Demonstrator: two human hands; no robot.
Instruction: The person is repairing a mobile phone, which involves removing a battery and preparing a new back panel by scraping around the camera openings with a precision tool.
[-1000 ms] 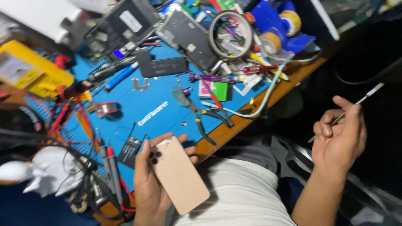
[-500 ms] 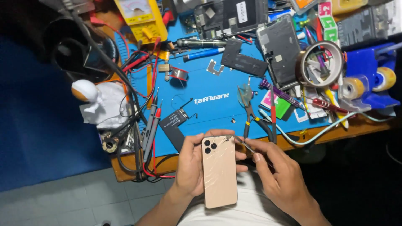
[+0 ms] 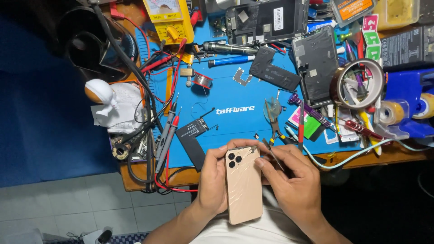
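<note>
The gold phone (image 3: 244, 190), back glass cracked, is lying face-down over the lap at the table (image 3: 389, 156) edge; it looks slick and fragile, best held by its sides. The left hand (image 3: 214, 183) is cradling it, grip closed; the right hand (image 3: 294, 183) is pinching tweezers (image 3: 272, 154) at its top corner.

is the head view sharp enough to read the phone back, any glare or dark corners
Head view: sharp and evenly lit across the blue work mat; the gold phone with cracked glass back shows its cracks clearly, with no strong glare; the left hand and right hand are unblurred; the upper left corner and right lower side fall into deep shadow.
</note>
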